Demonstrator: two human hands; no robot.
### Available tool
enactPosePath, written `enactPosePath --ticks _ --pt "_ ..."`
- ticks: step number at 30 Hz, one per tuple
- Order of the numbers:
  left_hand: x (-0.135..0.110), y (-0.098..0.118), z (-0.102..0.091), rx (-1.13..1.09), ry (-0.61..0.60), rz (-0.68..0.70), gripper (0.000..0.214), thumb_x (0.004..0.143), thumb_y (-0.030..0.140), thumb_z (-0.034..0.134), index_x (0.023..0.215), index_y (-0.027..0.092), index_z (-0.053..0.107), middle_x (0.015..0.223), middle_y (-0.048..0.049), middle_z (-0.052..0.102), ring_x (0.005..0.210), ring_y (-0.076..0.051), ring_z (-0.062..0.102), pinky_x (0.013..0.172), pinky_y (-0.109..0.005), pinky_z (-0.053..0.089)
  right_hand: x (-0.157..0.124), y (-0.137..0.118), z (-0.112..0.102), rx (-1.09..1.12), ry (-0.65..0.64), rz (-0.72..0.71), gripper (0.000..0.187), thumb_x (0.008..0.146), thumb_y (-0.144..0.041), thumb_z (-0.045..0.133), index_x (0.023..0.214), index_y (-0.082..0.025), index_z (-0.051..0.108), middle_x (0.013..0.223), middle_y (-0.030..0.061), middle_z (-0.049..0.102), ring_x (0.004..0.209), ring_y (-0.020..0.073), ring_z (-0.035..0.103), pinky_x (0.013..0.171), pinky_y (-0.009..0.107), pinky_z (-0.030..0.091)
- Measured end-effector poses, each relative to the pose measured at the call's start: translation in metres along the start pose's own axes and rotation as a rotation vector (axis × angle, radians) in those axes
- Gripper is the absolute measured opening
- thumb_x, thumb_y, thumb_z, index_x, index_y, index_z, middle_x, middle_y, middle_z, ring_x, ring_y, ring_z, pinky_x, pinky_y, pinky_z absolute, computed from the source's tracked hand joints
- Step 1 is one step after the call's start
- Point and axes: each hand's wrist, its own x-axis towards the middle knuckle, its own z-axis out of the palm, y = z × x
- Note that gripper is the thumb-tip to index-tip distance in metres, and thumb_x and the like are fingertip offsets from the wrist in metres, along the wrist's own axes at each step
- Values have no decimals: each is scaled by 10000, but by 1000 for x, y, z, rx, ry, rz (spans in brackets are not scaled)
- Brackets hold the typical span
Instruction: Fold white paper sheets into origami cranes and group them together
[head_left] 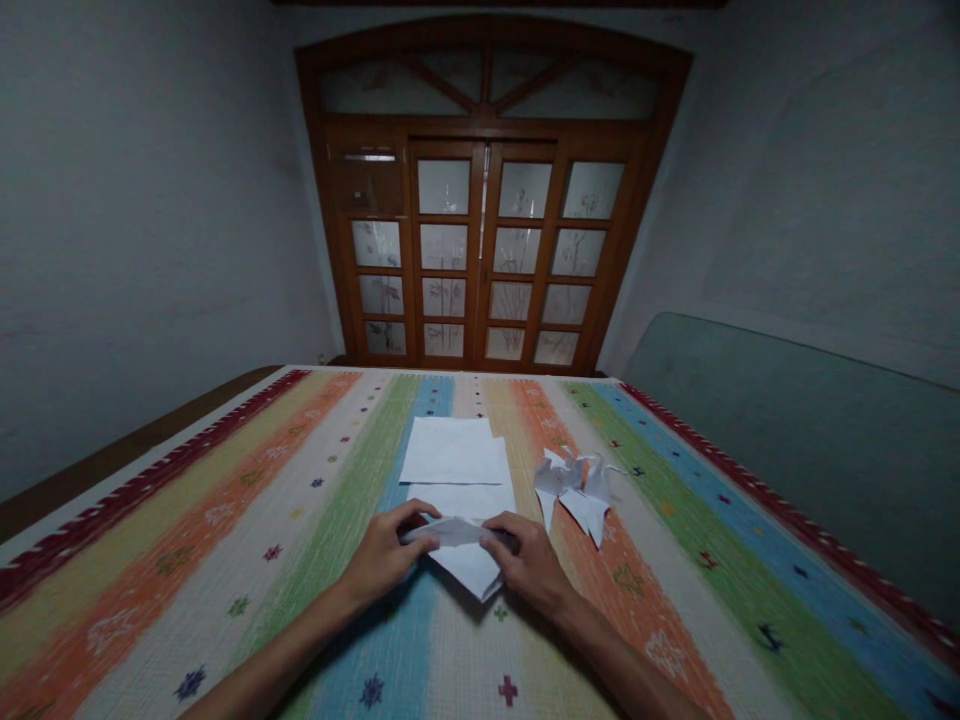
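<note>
Striped woven cloth (187, 600) gives a flat footing for the folded white paper (469, 565), centred there and gripped at both ends by the left hand (384, 555) and right hand (529, 565), closed to keep it steady (loose sheets (454, 450) lie ahead, paper cranes (577, 495) just beside).

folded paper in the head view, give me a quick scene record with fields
left hand: pinching the left end of a folded white paper
right hand: pinching its right end
ahead: loose white paper sheets
to the right: white origami cranes
surface: multicoloured striped cover
background: wooden glazed double door
</note>
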Motion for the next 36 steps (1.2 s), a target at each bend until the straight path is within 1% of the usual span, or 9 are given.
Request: enactPosePath --ticks 5,10,14,18,23,26,30,32,36 --pt "6 0 -7 -236 -16 -167 335 696 382 769 947 175 687 690 2 672 474 -135 577 437 -215 421 3 5 4 267 6 80 253 779 -364 696 931 -168 747 823 52 705 763 213 638 713 321 494" --pt "6 2 -9 -397 10 -266 373 679 454 804 879 160 689 654 22 611 447 -119 563 393 -188 379 6 2 3 480 -36 151 348 727 -404 774 979 -173 709 663 -37 553 604 129 513 595 248 420" --pt "3 8 -11 -592 -1 -229 348 718 445 802 900 158 729 738 -25 657 647 -162 639 523 -210 465 7 -1 2 545 -23 205 402 684 -457 811 951 -180 693 630 -54 491 573 113 441 532 226 341" --pt "0 13 -10 -736 -63 -175 492 710 441 819 1112 178 712 937 -81 697 860 -231 672 774 -334 548 6 -1 6 599 9 281 441 661 -485 818 949 -178 689 627 -56 500 555 105 424 522 220 312" --pt "-3 9 0 -665 -5 -183 486 672 408 867 1070 185 700 976 -62 662 845 -198 633 696 -272 517 2 -1 13 694 -67 377 412 655 -399 799 973 -165 684 603 -61 553 506 93 445 507 204 316" --pt "-3 4 5 -656 28 -241 468 661 433 878 1004 172 695 893 -39 653 790 -176 626 658 -246 497 2 -4 16 666 -153 368 347 665 -370 771 938 -164 710 612 -41 614 519 117 507 523 220 383" --pt "-1 -2 6 -695 -14 -332 585 649 492 882 1075 148 678 798 -25 651 685 -149 617 602 -226 459 2 -9 13 557 -216 160 228 775 -379 682 793 -166 762 680 4 684 648 178 614 721 322 501" --pt "1 -5 6 -666 -13 -335 657 647 508 882 1143 137 665 697 22 599 569 -100 540 527 -187 376 2 -9 10 476 -201 91 234 808 -360 646 762 -167 772 722 25 712 712 206 640 784 356 504" --pt "4 -9 8 -578 -17 -302 779 645 505 883 1273 136 608 612 86 505 478 -57 416 476 -172 272 1 -5 7 269 -124 88 220 800 -295 627 795 -147 789 749 58 739 747 242 657 723 345 497"
